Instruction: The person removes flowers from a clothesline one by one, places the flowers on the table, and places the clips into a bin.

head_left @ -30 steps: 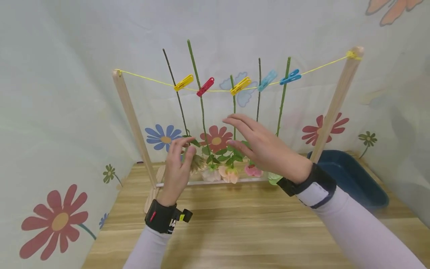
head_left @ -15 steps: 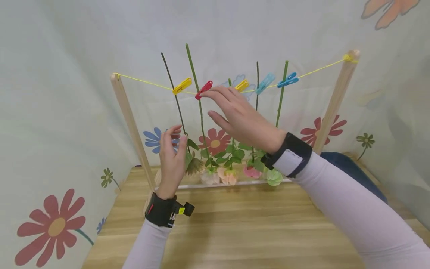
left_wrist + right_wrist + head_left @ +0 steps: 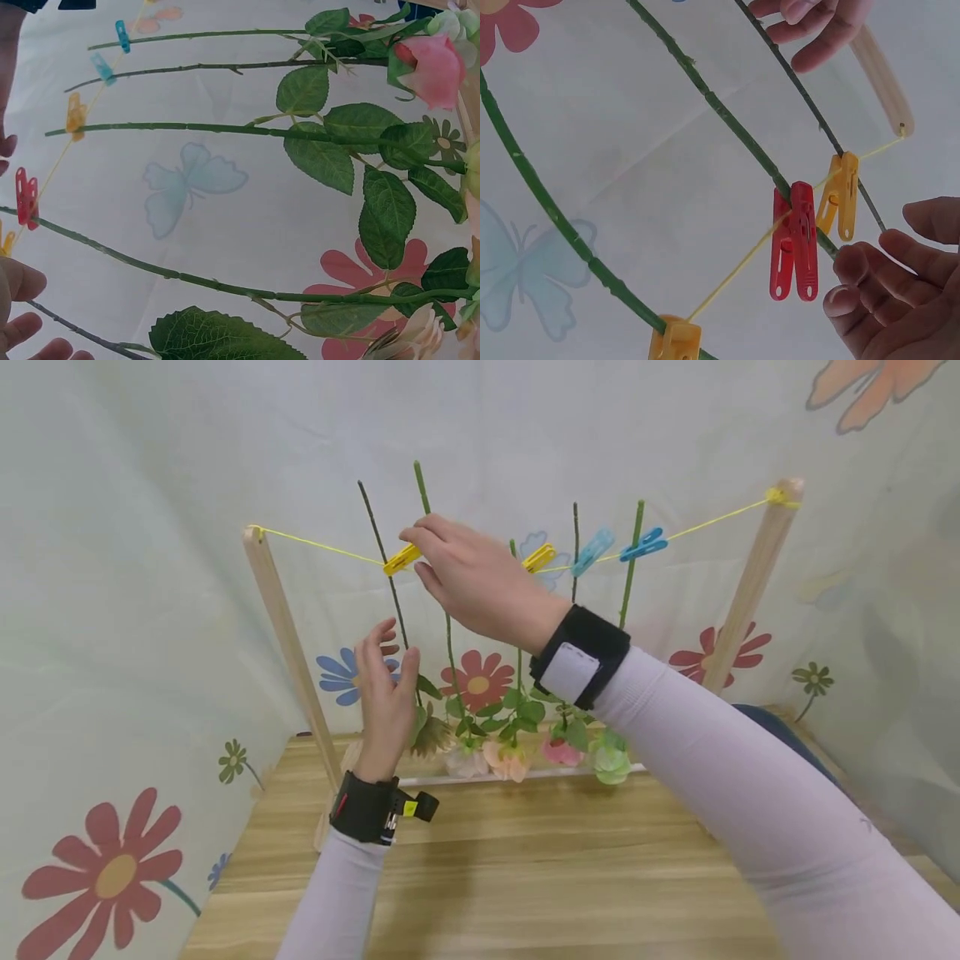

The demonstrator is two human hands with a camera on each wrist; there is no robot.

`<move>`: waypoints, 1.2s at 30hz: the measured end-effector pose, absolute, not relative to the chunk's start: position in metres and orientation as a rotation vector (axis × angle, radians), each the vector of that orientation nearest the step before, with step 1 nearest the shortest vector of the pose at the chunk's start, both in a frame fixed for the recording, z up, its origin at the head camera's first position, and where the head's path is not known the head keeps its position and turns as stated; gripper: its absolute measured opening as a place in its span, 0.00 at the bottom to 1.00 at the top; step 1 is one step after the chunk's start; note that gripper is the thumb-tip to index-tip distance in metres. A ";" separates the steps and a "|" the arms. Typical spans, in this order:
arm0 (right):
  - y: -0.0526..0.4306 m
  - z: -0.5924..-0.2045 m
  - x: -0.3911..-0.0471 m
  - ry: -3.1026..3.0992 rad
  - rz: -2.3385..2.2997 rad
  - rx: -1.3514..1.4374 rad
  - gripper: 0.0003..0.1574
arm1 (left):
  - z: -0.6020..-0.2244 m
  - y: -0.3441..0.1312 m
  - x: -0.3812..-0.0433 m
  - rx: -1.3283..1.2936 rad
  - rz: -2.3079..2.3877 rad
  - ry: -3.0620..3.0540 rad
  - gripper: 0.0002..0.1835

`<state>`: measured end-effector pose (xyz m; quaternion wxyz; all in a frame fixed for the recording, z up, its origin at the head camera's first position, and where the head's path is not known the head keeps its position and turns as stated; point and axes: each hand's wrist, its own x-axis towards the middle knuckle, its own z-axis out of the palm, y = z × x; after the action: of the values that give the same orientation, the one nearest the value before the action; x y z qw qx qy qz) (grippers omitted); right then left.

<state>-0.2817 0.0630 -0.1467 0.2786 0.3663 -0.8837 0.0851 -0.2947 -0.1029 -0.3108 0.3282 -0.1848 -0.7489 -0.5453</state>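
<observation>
My right hand is raised at the line, its loosely bent fingers beside the left yellow clothespin. In the right wrist view, gaps separate its fingertips from that pin and from the red clothespin, which the hand hides in the head view. Lower down, my left hand stays by the dark stem, fingers relaxed and holding nothing. Several flowers hang head down from the yellow string, each stem clipped by a clothespin. Among their blooms are a peach flower, a pink rose and a green flower.
Two wooden posts, the left post and the right post, hold the string's ends. A white rod runs low behind the flowers. Behind my right forearm, a dark blue basin stands on the wooden table.
My right hand has risen and travelled left along the string, from below the middle yellow clothespin to the left yellow one. My left hand has moved slightly up and left, away from the leaves.
</observation>
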 end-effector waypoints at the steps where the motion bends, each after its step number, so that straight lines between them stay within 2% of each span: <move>1: 0.060 -0.147 -0.283 -2.393 0.227 0.971 0.26 | -0.311 -0.103 -0.295 -0.474 -1.427 -1.975 0.28; 9: 0.042 -0.147 -0.290 -2.472 0.134 0.858 0.28 | -0.305 -0.106 -0.296 -0.407 -1.414 -2.089 0.31; 22: 0.032 -0.142 -0.290 -2.554 0.008 0.791 0.20 | -0.303 -0.107 -0.302 -0.400 -1.365 -2.077 0.19; 36: 0.031 -0.135 -0.296 -2.535 0.157 0.680 0.15 | -0.302 -0.102 -0.304 -0.381 -1.260 -2.023 0.17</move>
<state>-0.2957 0.0309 -0.1349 0.2532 0.2501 -0.9327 0.0579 -0.3037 -0.1020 -0.3018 0.3559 -0.1474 -0.7833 -0.4879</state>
